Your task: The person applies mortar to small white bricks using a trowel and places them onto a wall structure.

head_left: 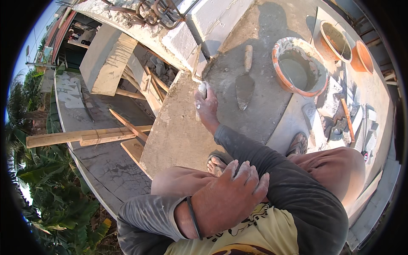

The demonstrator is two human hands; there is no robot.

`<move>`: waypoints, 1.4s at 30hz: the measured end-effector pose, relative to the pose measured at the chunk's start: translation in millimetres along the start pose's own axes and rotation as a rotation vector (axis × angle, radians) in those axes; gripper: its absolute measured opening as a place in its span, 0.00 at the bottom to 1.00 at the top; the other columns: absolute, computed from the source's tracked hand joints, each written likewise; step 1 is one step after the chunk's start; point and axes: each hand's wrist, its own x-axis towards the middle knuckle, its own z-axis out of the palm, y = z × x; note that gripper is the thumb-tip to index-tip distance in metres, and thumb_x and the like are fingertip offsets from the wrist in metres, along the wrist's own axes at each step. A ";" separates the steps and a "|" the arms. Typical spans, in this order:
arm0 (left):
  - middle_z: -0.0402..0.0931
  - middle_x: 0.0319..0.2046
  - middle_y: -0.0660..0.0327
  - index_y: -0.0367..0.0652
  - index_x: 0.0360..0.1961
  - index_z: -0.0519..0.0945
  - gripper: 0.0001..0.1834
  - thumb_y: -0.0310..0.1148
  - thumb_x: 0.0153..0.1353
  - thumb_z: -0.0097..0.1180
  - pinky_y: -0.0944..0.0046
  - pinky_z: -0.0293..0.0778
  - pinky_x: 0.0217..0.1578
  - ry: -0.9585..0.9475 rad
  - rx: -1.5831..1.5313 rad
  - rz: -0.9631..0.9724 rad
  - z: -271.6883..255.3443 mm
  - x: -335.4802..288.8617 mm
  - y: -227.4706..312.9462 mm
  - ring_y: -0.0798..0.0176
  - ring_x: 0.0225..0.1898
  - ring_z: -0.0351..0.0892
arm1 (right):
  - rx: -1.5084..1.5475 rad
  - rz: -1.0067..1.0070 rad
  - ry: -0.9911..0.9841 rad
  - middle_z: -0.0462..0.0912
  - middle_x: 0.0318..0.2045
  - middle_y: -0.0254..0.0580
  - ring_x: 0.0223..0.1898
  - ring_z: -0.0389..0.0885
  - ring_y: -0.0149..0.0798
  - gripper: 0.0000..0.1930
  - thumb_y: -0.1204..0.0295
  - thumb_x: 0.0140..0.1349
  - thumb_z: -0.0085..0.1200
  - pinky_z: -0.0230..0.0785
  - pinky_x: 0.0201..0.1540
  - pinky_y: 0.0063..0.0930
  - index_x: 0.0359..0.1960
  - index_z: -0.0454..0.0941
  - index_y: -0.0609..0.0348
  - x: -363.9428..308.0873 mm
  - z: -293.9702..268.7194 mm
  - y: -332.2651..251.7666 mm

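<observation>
My right hand (pixel 206 106), dusted with grey, is closed around the pale handle of a trowel (pixel 196 63). The blade, seen nearly edge-on, stands against the lower corner of a white block wall (pixel 180 44). Across my body, my left hand (pixel 233 191) lies near my right sleeve, its fingers loosely stretched and slightly apart, holding nothing. Beside the right hand, a second trowel (pixel 245 87) with a leaf-shaped blade rests on the grey concrete slab (pixel 255 127). An orange basin (pixel 278 70) with grey, wet-looking contents stands farther right.
Two more orange containers, a bucket (pixel 324 38) and a tub (pixel 363 59), stand at the far right. Below them lie a wooden-handled tool (pixel 347 120) and broken pieces. Bent rebar (pixel 146 12) juts from the wall top. Left, beyond the slab edge, wooden beams (pixel 85 137) stick out above a lower roof (pixel 110 165).
</observation>
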 end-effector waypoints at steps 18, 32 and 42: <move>0.74 0.52 0.46 0.34 0.61 0.70 0.27 0.37 0.63 0.49 0.52 0.69 0.58 -0.088 -0.018 0.026 -3.3 9.4 -8.2 0.47 0.56 0.74 | -0.074 -0.098 -0.135 0.63 0.47 0.53 0.48 0.68 0.48 0.40 0.68 0.62 0.58 0.66 0.54 0.40 0.73 0.51 0.64 -70.6 11.0 -9.2; 0.71 0.56 0.43 0.32 0.65 0.64 0.30 0.35 0.64 0.50 0.50 0.66 0.61 -0.247 -0.124 -0.057 -11.5 24.3 -8.1 0.43 0.60 0.71 | 0.445 0.253 -0.279 0.77 0.36 0.36 0.30 0.75 0.27 0.28 0.61 0.65 0.59 0.71 0.29 0.25 0.63 0.69 0.61 34.5 -40.7 14.5; 0.76 0.50 0.47 0.32 0.60 0.70 0.27 0.37 0.62 0.50 0.51 0.70 0.57 -0.095 -0.053 -0.041 2.8 16.6 -4.0 0.48 0.55 0.75 | 0.203 -0.049 -0.114 0.74 0.45 0.50 0.45 0.76 0.42 0.27 0.63 0.63 0.58 0.69 0.49 0.36 0.61 0.70 0.63 -4.2 -11.9 1.2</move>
